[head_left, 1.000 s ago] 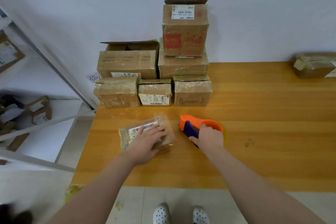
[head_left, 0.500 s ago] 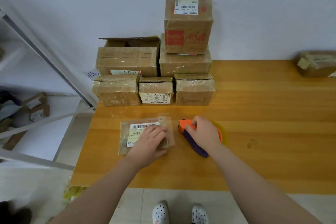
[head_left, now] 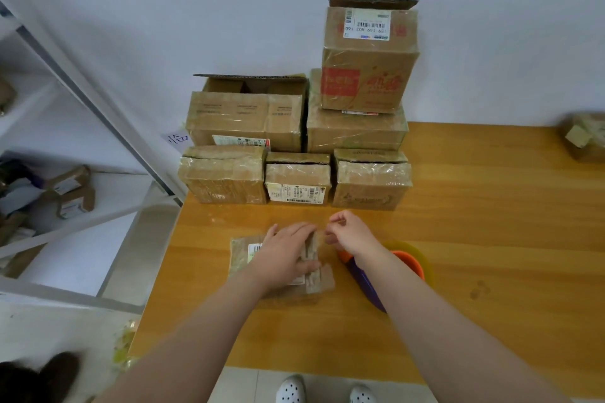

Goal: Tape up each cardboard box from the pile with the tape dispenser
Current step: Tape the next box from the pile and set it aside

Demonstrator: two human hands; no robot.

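While the left hand (head_left: 284, 260) presses flat on 1 box (head_left: 240, 260), the right hand (head_left: 350, 235) curls beside it, its grip unclear. 6 piled boxes (head_left: 245, 118) seemingly wait.

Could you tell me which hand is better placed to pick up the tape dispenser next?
Right: the right hand is beside the dispenser, while the left hand presses flat on the box.

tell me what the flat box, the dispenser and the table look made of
Box: brown cardboard, matte, under glossy clear tape that catches glare.
Dispenser: smooth moulded plastic by its look, orange body, purple handle.
Table: wood or wood-look laminate, honey coloured, plank grain, soft sheen; which one is unclear.
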